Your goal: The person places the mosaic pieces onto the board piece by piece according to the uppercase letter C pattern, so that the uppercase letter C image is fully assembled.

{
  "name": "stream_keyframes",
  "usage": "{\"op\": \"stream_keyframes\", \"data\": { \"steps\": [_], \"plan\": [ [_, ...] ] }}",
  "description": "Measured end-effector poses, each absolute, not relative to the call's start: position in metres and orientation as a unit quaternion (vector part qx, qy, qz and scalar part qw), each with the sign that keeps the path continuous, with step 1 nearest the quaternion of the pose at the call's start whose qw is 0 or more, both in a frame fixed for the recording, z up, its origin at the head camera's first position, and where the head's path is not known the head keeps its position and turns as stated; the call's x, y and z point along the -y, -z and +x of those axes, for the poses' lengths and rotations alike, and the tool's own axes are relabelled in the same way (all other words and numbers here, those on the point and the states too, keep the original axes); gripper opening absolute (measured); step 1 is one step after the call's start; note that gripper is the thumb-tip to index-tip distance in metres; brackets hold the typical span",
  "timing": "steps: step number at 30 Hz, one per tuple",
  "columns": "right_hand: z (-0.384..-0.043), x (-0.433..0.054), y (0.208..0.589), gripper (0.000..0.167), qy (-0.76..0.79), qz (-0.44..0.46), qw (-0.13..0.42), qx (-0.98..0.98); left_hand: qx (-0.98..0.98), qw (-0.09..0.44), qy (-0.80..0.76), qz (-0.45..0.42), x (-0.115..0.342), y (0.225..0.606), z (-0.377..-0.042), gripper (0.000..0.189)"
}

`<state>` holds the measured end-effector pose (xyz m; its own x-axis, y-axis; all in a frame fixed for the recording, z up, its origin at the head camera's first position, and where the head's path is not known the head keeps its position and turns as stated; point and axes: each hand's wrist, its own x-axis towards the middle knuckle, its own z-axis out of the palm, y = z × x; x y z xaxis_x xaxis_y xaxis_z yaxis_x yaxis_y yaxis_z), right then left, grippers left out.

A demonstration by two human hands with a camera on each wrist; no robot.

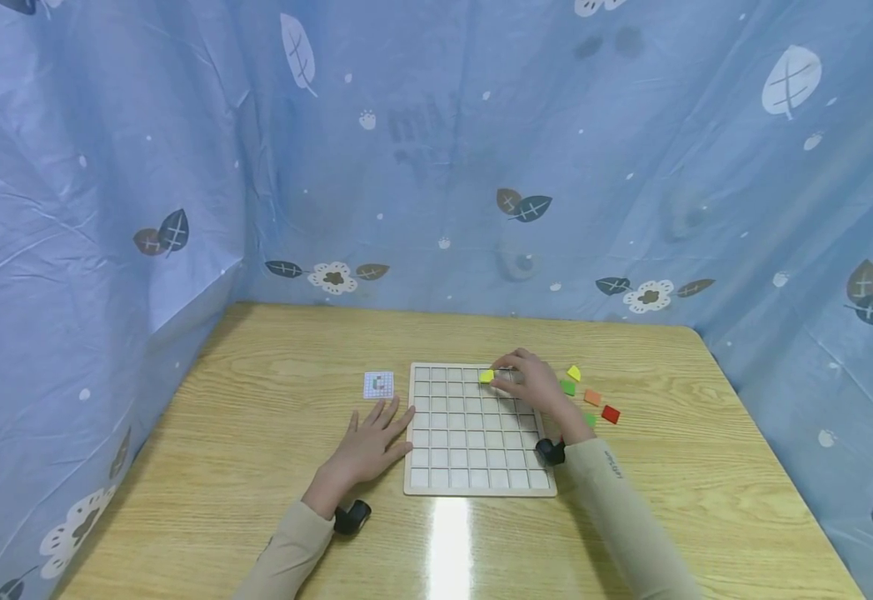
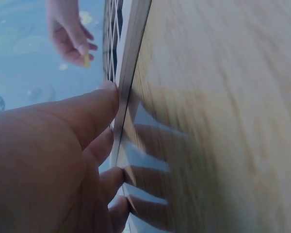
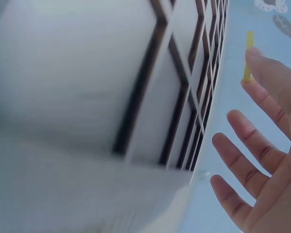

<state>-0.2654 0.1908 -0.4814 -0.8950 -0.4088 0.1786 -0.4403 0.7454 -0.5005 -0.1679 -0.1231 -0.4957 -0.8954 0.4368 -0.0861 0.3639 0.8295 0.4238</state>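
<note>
Over the far rows of a white grid board (image 1: 439, 460), my right hand (image 1: 534, 382) pinches a yellow tile (image 1: 486, 377) between thumb and index finger. In the right wrist view the tile (image 3: 249, 56) stands edge-on above the board's ridges (image 3: 177, 104), the other fingers loosely spread. My left hand (image 1: 367, 444) lies at the board's left edge with its fingers spread. In the left wrist view, its thumb and fingertips (image 2: 111, 94) touch the board's side (image 2: 131, 58). The grid squares in sight hold no tiles.
Right of the board lie loose tiles: a yellow one (image 1: 574, 372), green ones (image 1: 568, 387), an orange one (image 1: 592, 397) and a red one (image 1: 611, 414). A small card with a printed grid pattern (image 1: 378, 384) lies left of the board. A blue curtain (image 1: 436, 167) hangs behind the wooden table (image 1: 294, 367).
</note>
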Motion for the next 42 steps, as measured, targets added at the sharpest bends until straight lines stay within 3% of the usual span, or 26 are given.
{"op": "stream_keyframes", "data": {
  "steps": [42],
  "plan": [
    [-0.265,-0.134,0.484,0.025,-0.209,0.214,-0.014,0.954,-0.954,0.096,-0.198,0.206,0.122,0.496,-0.169,0.057]
  ]
}}
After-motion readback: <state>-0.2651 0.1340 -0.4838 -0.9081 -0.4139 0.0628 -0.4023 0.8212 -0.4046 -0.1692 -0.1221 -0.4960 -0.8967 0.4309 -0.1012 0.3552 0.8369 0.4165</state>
